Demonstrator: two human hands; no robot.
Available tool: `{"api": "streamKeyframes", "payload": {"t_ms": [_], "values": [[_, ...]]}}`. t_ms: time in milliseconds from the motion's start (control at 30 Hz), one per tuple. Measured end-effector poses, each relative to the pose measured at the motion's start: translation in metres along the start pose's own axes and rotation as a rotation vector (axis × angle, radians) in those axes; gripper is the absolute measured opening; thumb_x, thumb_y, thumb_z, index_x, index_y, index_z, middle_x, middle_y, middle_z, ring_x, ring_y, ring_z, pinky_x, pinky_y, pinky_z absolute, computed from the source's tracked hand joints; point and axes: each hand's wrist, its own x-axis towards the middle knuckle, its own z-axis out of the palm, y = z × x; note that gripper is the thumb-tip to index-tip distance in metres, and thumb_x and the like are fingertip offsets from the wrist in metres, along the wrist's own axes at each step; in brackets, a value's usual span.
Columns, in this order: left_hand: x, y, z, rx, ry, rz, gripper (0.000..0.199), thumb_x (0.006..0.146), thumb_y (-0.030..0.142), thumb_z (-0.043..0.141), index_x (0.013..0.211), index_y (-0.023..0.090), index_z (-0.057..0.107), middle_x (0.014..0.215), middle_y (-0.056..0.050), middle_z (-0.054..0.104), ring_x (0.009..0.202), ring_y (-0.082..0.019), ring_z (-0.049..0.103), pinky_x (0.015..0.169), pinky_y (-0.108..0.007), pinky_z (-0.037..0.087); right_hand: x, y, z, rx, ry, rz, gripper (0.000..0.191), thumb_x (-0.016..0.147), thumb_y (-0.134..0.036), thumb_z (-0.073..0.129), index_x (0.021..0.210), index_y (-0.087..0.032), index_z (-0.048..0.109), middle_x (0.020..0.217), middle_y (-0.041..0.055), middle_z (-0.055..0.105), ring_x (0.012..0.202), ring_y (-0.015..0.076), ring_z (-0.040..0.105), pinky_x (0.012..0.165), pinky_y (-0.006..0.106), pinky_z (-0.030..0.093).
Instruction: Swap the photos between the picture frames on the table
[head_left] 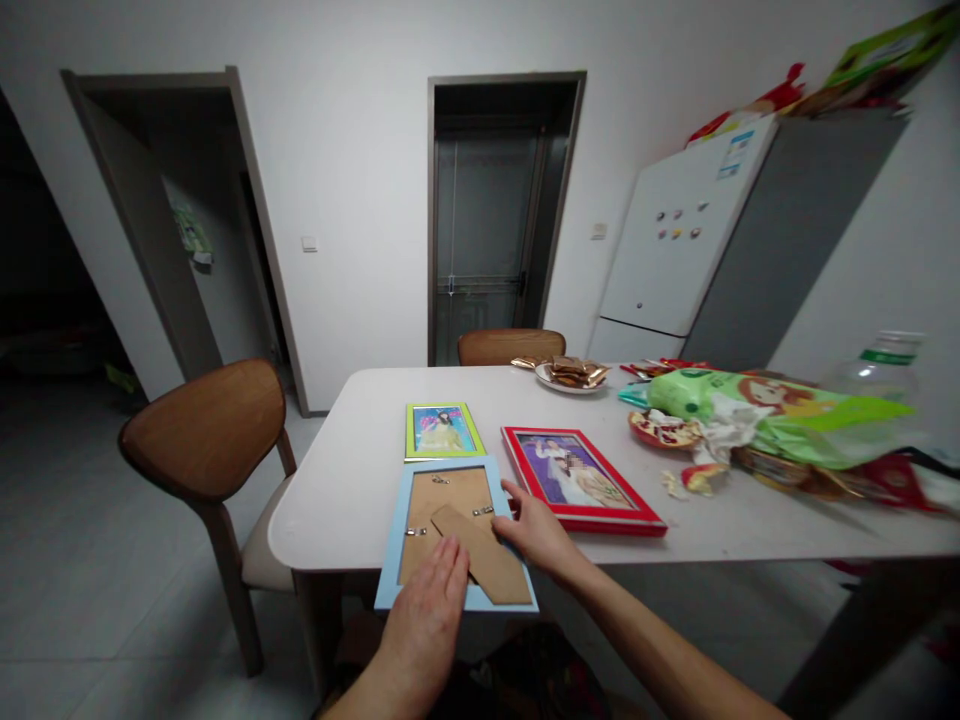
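Note:
A light-blue picture frame (391, 560) lies face down at the table's front, its near part jutting past the edge. Its brown backing board (427, 500) carries metal clips (483, 511) and a tilted cardboard stand (487, 560). My left hand (431, 600) rests on the backing beside the stand, fingers stretched flat and close together. Around the frame's right edge my right hand (531, 530) is closed, its thumb near the right clip. Beyond lies a lime-green picture frame (445, 431), picture up. Close to my right hand is a red picture frame (581, 480), also picture up.
On the white table (337, 480), a plate (551, 383) holds brown packets. Rightward are an opened pomegranate (664, 430), peel scraps (703, 479), a green bag (787, 400) and a clear jar (881, 370). Wooden chairs (206, 430) stand left and behind; a fridge (682, 230) is back right.

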Motion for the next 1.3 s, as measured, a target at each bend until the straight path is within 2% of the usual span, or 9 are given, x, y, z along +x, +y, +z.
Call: {"api": "streamKeyframes", "payload": {"t_ms": [133, 367, 533, 633, 733, 833, 1100, 1200, 1300], "values": [[0.001, 0.001, 0.003, -0.034, -0.084, -0.011, 0.054, 0.069, -0.004, 0.033, 0.121, 0.011, 0.039, 0.128, -0.015, 0.037, 0.119, -0.022, 0.033, 0.094, -0.037, 0.037, 0.003, 0.013, 0.005, -0.347, 0.03, -0.13, 0.052, 0.062, -0.017, 0.048, 0.113, -0.008, 0.05, 0.106, 0.0145, 0.058, 0.092, 0.0208, 0.055, 0.081, 0.029, 0.04], [0.003, 0.008, 0.001, -0.111, -0.189, -0.071, 0.053, 0.069, -0.003, 0.034, 0.12, 0.008, 0.041, 0.13, -0.016, 0.035, 0.121, -0.023, 0.03, 0.099, -0.037, 0.031, 0.002, 0.015, 0.012, -0.592, 0.009, -0.197, 0.038, 0.064, -0.016, 0.048, 0.099, -0.009, 0.06, 0.093, 0.0135, 0.057, 0.086, 0.0201, 0.054, 0.079, 0.027, 0.039], [-0.001, -0.001, -0.023, -0.258, -0.245, -0.148, 0.06, 0.067, 0.017, 0.053, 0.124, 0.011, 0.036, 0.132, -0.014, 0.034, 0.122, -0.024, 0.03, 0.102, -0.042, 0.024, 0.006, 0.015, 0.014, -0.617, 0.017, -0.27, 0.034, 0.063, -0.013, 0.049, 0.094, -0.011, 0.063, 0.107, 0.0145, 0.051, 0.101, 0.0228, 0.046, 0.088, 0.029, 0.034], [-0.004, -0.017, -0.033, -0.301, -0.211, -0.242, 0.059, 0.067, 0.031, 0.057, 0.121, 0.014, 0.04, 0.13, -0.014, 0.037, 0.122, -0.026, 0.03, 0.102, -0.048, 0.018, 0.009, 0.014, 0.014, -0.613, -0.031, -0.298, 0.027, 0.065, -0.01, 0.046, 0.084, -0.012, 0.065, 0.101, 0.0121, 0.053, 0.098, 0.0208, 0.048, 0.087, 0.027, 0.034], [-0.007, -0.031, -0.031, -0.337, -0.189, -0.273, 0.067, 0.061, 0.038, 0.062, 0.12, 0.015, 0.041, 0.133, -0.015, 0.032, 0.124, -0.026, 0.026, 0.102, -0.047, 0.017, 0.013, 0.012, 0.014, -0.618, -0.04, -0.302, 0.024, 0.066, -0.01, 0.045, 0.079, -0.013, 0.066, 0.093, 0.0105, 0.056, 0.092, 0.019, 0.05, 0.083, 0.026, 0.036], [-0.009, -0.036, -0.022, -0.354, -0.165, -0.243, 0.07, 0.056, 0.035, 0.067, 0.118, 0.013, 0.042, 0.133, -0.017, 0.031, 0.125, -0.026, 0.023, 0.102, -0.046, 0.018, 0.017, 0.012, 0.015, -0.614, -0.007, -0.311, 0.023, 0.069, -0.01, 0.046, 0.078, -0.014, 0.066, 0.09, 0.0098, 0.057, 0.087, 0.0181, 0.05, 0.081, 0.026, 0.036], [-0.014, -0.034, -0.011, -0.372, -0.088, -0.222, 0.05, 0.053, 0.025, 0.071, 0.099, 0.016, 0.051, 0.127, -0.015, 0.042, 0.121, -0.026, 0.032, 0.101, -0.047, 0.021, 0.017, 0.01, 0.018, -0.62, 0.053, -0.312, 0.024, 0.074, -0.015, 0.046, 0.089, -0.015, 0.065, 0.09, 0.0097, 0.058, 0.087, 0.019, 0.048, 0.079, 0.028, 0.036], [-0.015, -0.033, -0.013, -0.379, -0.079, -0.224, 0.049, 0.052, 0.022, 0.072, 0.096, 0.016, 0.052, 0.125, -0.015, 0.044, 0.119, -0.026, 0.034, 0.101, -0.046, 0.022, 0.01, 0.0, 0.028, -0.588, 0.035, -0.39, 0.024, 0.074, -0.018, 0.048, 0.092, -0.017, 0.064, 0.094, 0.0081, 0.058, 0.09, 0.019, 0.047, 0.08, 0.028, 0.035], [-0.015, -0.032, -0.016, -0.427, -0.069, -0.227, 0.043, 0.054, 0.021, 0.071, 0.092, 0.017, 0.053, 0.124, -0.013, 0.045, 0.118, -0.026, 0.036, 0.1, -0.045, 0.024, 0.006, -0.012, 0.047, -0.523, -0.045, -0.472, 0.02, 0.075, -0.022, 0.049, 0.085, -0.02, 0.066, 0.091, 0.0058, 0.059, 0.09, 0.0173, 0.048, 0.08, 0.027, 0.035]]}}
